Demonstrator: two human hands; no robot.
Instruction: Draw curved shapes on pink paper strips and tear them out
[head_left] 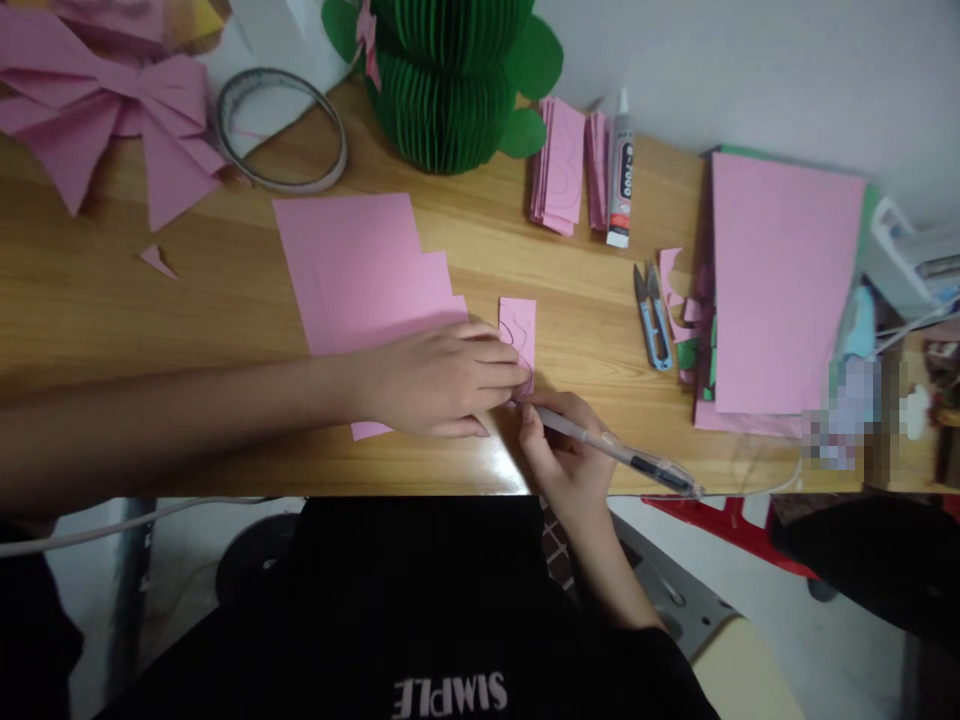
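Observation:
My right hand (574, 450) is closed around a pen (615, 448), its tip at the lower edge of a small pink paper strip (525, 325). Dark curved lines are drawn on that strip. My left hand (450, 380) lies flat with fingers stretched out, the fingertips pressing on the strip and covering part of it. Beneath the same hand is a larger pink paper sheet (360, 260) with a stepped right edge. Its lower part is hidden by my hand and forearm.
Behind stand a green paper honeycomb (446, 110), folded pink strips (559, 165) and a glue tube (620, 180). Blue thread snips (652, 315) lie right, beside paper scraps and a pink paper stack (787, 280). At left are a tape roll (337, 165) and a pink paper bow (112, 95).

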